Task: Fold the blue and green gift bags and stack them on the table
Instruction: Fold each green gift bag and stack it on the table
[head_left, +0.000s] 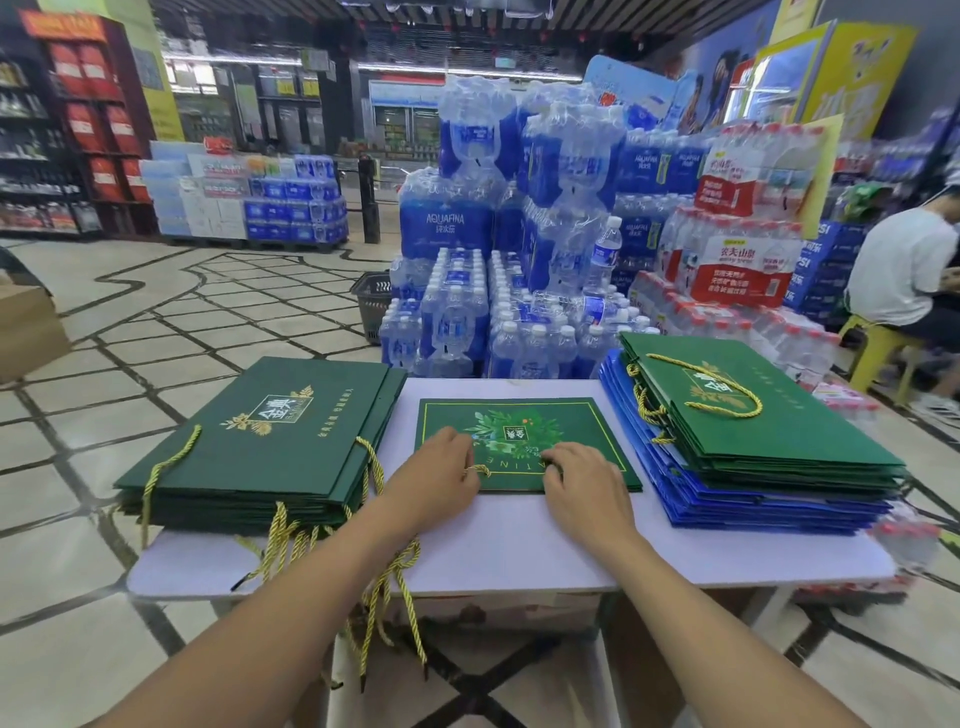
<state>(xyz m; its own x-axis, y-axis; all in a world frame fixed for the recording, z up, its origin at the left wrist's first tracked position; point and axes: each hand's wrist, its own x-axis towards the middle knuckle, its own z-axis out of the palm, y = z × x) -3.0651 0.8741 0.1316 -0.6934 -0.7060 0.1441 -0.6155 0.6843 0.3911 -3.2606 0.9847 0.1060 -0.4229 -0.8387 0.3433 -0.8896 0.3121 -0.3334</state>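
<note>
The bag (524, 441) was laid flat at the table's (519, 540) centre, its cord (482, 471) pinched by the left hand (441, 467). The right hand (582, 483) was curled on it, grip unclear. The cord was best tucked flat before pressing.

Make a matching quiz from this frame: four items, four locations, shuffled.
Items
1. dark green bag stack
2. floral green bag
3. blue bag stack
4. yellow stool

Locations
a. table centre, left hand and right hand on it
b. floor, far right
c. table's left end
d. beneath the lighter green bags

Pairs: 1-c, 2-a, 3-d, 4-b
</note>
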